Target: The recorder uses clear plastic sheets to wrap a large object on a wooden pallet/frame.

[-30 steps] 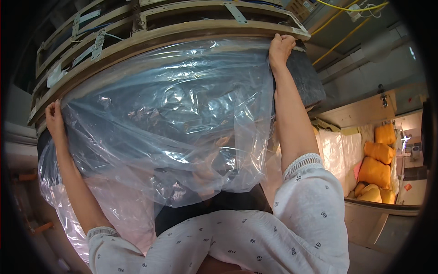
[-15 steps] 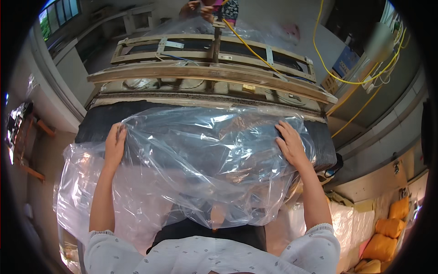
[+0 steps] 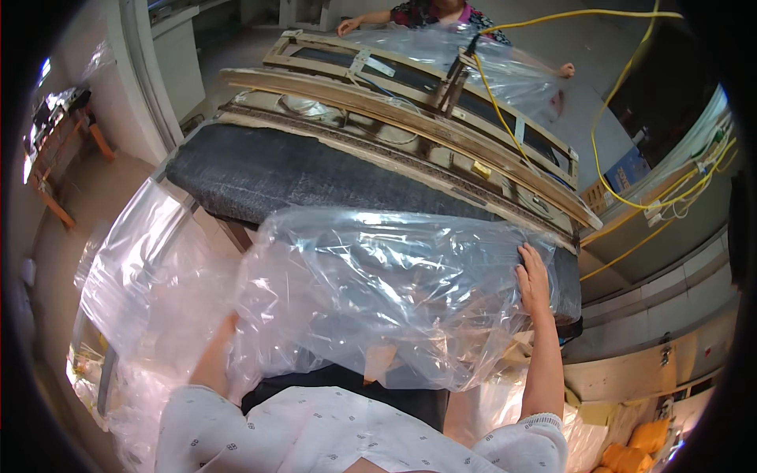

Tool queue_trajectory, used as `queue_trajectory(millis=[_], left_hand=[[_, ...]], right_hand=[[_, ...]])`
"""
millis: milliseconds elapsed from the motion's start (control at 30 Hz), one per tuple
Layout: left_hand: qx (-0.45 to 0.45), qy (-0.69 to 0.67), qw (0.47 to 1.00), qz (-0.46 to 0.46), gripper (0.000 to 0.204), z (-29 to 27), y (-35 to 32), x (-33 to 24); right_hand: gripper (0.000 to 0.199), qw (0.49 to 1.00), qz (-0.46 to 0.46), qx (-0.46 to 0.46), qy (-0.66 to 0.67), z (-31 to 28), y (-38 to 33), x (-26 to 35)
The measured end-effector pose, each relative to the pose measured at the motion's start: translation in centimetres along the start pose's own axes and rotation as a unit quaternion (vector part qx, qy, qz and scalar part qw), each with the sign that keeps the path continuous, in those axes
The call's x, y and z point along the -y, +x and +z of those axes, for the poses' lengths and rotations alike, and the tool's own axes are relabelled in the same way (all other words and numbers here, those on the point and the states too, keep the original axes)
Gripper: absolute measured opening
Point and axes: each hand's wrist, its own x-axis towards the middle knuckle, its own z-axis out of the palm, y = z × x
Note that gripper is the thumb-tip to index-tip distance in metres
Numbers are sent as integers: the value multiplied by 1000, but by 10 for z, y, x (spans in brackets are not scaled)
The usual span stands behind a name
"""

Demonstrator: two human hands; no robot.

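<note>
A crumpled transparent plastic sheet (image 3: 394, 268) lies over the front of the dark-covered bench (image 3: 276, 165) and hangs toward my lap. My right hand (image 3: 534, 277) rests on the sheet near the bench's right end, its fingers stretched out and holding nothing. At the left, my left forearm (image 3: 213, 364) reaches up to the sheet's left edge. Plastic covers my left hand there, so its fingers are hidden. More transparent plastic (image 3: 138, 260) spreads to the left and down beside my left arm.
Behind the bench runs a long wooden bar (image 3: 355, 110) with a framed rack (image 3: 410, 79) beyond it. A co-worker's hand (image 3: 347, 27) shows across the rack, with another plastic sheet (image 3: 481, 63) spread between that person's arms. A yellow cable (image 3: 505, 130) hangs over the machine.
My left hand has dropped from the bench's left end to behind the plastic, and the sheet's left side has come down and inward. The co-worker's arms are now spread wide. My view has turned.
</note>
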Motion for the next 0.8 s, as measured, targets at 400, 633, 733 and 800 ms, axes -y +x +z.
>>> queue_trajectory(millis=[400,633,733,800], left_hand=[[-44,-297,928,-219,16,-28,100,-96],[-251,104,932,-239,35,-102,186,20],[-154,252,890,-348,42,-133,201,15],[-98,274,862,-415,44,-148,197,31]], right_hand=[[42,998,-13,55,39,12,10,-1],[45,997,-2,67,38,16,9,-5],[46,997,7,68,37,15,9,-4],[47,996,7,72,42,14,8,-4]])
